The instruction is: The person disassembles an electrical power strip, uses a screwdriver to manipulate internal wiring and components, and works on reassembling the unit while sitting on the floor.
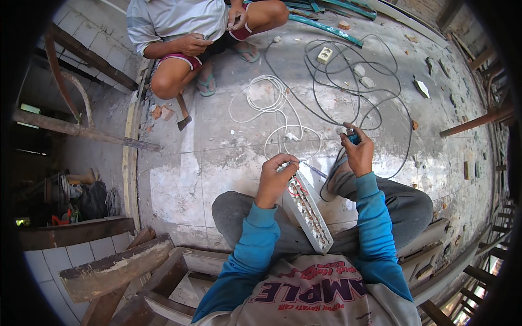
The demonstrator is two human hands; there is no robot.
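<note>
My left hand [278,176] is closed in a pinch at the far end of an opened white power strip [310,214]. What its fingertips grip is too small to make out. Rows of metal contacts and a thin red wire [298,188] show inside the strip, which lies between my legs. From those fingertips a slender rod with a purple end [319,172] slants to the right; it looks like a small screwdriver. My right hand [360,154], raised over my shoe, is wrapped round a teal lighter [353,137] with its metal top upward.
Ahead lie a coiled white cable [267,95] and tangled black cable [399,87] with a white socket [324,55]. Another person [182,32] squats at the far left, holding a small object, near a hatchet [184,117]. Wooden beams [117,266] stand close at my left.
</note>
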